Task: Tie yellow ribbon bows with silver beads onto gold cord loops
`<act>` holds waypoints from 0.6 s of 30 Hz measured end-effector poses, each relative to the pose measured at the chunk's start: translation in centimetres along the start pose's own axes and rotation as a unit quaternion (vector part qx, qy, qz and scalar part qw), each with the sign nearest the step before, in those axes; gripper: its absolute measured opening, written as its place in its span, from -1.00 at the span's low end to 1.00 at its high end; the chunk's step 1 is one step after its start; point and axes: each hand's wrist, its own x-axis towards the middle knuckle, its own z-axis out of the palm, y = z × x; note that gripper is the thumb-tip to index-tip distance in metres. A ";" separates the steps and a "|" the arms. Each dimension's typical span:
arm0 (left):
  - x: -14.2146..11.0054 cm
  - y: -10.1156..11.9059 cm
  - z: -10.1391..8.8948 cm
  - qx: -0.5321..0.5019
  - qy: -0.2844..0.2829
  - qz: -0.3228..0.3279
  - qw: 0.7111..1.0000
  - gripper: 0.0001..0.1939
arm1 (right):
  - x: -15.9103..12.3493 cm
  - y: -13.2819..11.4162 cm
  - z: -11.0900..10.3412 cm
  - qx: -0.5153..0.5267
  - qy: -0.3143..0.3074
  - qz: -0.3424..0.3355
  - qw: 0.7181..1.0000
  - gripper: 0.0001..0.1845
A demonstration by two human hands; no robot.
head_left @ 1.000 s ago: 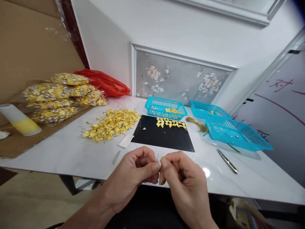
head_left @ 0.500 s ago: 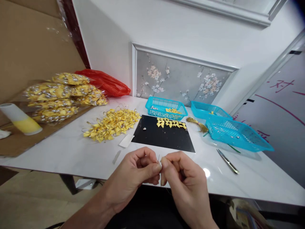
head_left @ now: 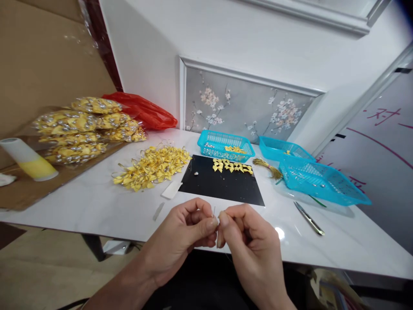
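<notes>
Close together above the table's front edge, both hands are pinched. Between the thumb and forefinger of my left hand [head_left: 190,232] a thin needle [head_left: 214,211] stands nearly upright. My right hand [head_left: 250,241] pinches right beside it, its fingertips almost touching the left thumb. A fine thread [head_left: 228,257] hangs faintly below the right hand; its end at the fingertips is too small to make out. Beyond the hands lies a black mat [head_left: 219,187] with rows of yellow ribbon bows [head_left: 230,165] and a small silver bead [head_left: 196,173].
A heap of yellow ribbon pieces [head_left: 153,168] lies left of the mat, with bagged bundles [head_left: 74,125] behind. Blue baskets [head_left: 226,150] line the back and right. Snips [head_left: 309,218] lie at right, near a bundle of gold ties [head_left: 267,168]. A thread cone [head_left: 30,161] stands far left.
Both hands stay in nearly the same place and keep their pinch. The needle tilts slightly more upright. The view has shifted a little.
</notes>
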 end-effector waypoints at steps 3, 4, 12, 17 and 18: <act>0.0 0.0 0.1 0.005 0.006 -0.003 1.000 -0.76 | 0.0 0.0 0.0 -0.003 -0.002 0.002 1.000 -0.77; 0.0 0.0 0.1 0.006 0.007 -0.003 1.000 -0.76 | 0.0 0.0 0.0 -0.004 -0.002 0.003 1.000 -0.77; 0.0 0.0 0.1 -0.003 -0.005 0.003 1.000 -0.78 | -0.1 0.0 0.0 0.002 -0.006 0.008 1.000 -0.77; 0.0 -0.1 0.0 -0.006 -0.002 0.005 1.000 -0.79 | -0.2 0.1 -0.1 0.005 -0.006 0.004 1.000 -0.78; 0.0 -0.1 0.0 -0.009 -0.003 0.005 1.000 -0.79 | -0.2 0.1 0.0 0.006 -0.006 0.003 1.000 -0.78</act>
